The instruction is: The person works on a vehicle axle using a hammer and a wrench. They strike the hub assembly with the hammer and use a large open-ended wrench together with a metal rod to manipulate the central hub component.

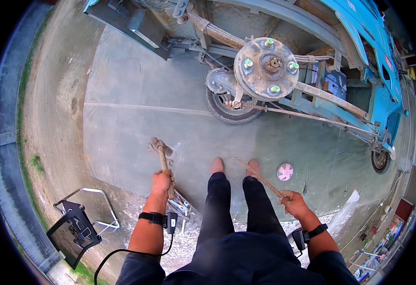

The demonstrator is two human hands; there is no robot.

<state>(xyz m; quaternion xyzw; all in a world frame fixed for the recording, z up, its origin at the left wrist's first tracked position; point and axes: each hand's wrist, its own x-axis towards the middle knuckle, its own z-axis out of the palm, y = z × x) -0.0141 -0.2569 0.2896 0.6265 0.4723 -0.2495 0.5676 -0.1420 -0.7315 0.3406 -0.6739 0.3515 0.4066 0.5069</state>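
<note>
While our left hand [162,181] has its fingers closed around a hammer [163,160], nearer us and left of the brake drum [265,76], our right hand [294,204] grips a long thin bar [261,178], also nearer us than the drum. As we judge it, work stands partway: the drum's studs [248,63] carry no wheel, yet the drum is in place, untouched by either tool; what is left seems to lie there.

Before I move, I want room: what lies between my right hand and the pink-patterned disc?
In the head view, only bare floor shows between your right hand and the pink-patterned disc.
</note>
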